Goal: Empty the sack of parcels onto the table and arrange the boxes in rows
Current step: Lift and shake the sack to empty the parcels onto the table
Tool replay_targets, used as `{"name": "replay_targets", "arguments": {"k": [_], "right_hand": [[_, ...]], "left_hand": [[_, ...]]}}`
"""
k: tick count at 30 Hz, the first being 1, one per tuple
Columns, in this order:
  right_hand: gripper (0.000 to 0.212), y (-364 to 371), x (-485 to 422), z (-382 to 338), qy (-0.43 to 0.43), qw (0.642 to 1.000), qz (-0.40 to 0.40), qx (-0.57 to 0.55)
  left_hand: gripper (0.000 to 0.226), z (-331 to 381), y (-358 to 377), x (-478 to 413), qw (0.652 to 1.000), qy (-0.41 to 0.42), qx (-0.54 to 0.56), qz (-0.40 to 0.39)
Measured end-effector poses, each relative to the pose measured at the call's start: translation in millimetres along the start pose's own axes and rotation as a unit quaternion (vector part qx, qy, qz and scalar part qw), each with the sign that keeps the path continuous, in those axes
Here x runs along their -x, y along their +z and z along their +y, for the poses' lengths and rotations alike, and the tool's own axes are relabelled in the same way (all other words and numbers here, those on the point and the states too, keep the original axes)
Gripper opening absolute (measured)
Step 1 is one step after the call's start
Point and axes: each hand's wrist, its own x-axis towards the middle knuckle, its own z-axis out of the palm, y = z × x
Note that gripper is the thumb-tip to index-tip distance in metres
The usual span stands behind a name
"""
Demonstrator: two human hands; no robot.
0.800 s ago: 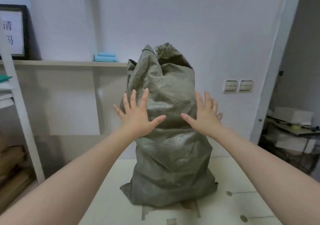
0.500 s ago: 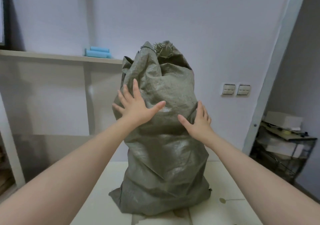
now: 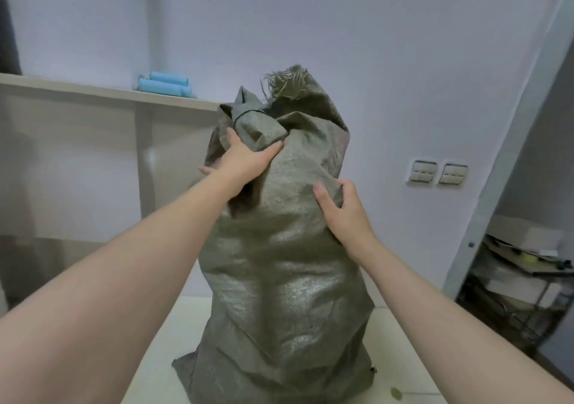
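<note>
Both hands grip the tall grey-green woven plastic sack [image 3: 279,263] standing upright on the pale desk [image 3: 400,341]: left hand [image 3: 245,158] bunching cloth near its neck, right hand [image 3: 341,211] clutching its upper side.

The tall sack [image 3: 279,295] is filling the middle of the table [image 3: 388,372], leaving bare strips either side; a shelf [image 3: 93,91] (blue rolls [image 3: 164,85] on it) is jutting behind-left, a cluttered rack [image 3: 512,285] crowding the right.
</note>
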Motion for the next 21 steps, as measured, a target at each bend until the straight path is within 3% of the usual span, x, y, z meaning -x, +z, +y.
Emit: {"name": "replay_targets", "arguments": {"k": [4, 8, 12, 13, 16, 17, 19, 21], "right_hand": [[0.091, -15.6, -21.6, -17.2, 0.032, 0.999, 0.008, 0.018], [0.106, -26.1, -52.0, -50.6, 0.055, 0.998, -0.022, -0.005], [0.107, -7.5, -59.8, -65.8, 0.062, 0.994, -0.076, 0.041], [0.096, -0.8, -58.2, -68.9, 0.046, 0.992, -0.085, 0.079], [0.033, 16.2, -58.1, -71.3, -0.015, 0.978, -0.076, 0.192], [0.028, 21.6, -58.5, -71.6, -0.020, 0.977, -0.067, 0.204], [0.028, 29.4, -58.7, -72.6, -0.028, 0.972, -0.053, 0.225], [0.026, 32.0, -60.8, -72.9, -0.041, 0.970, -0.071, 0.231]], "left_hand": [[0.069, -13.1, 0.9, 4.7, 0.997, 0.038, -0.045, -0.053], [0.020, -14.6, -2.9, 15.4, 0.991, 0.064, -0.114, -0.008], [0.024, -1.7, -6.9, 22.4, 0.993, 0.070, -0.082, 0.048], [0.021, 1.2, -9.0, 21.8, 0.996, 0.067, -0.037, 0.045], [0.018, 9.6, -14.0, 17.6, 0.995, 0.043, 0.089, 0.030], [0.022, 12.7, -14.4, 17.9, 0.992, 0.037, 0.119, 0.037], [0.050, 17.7, -12.8, 18.6, 0.986, 0.030, 0.160, 0.045], [0.099, 21.7, -9.5, 20.8, 0.987, 0.023, 0.155, 0.024]]}}
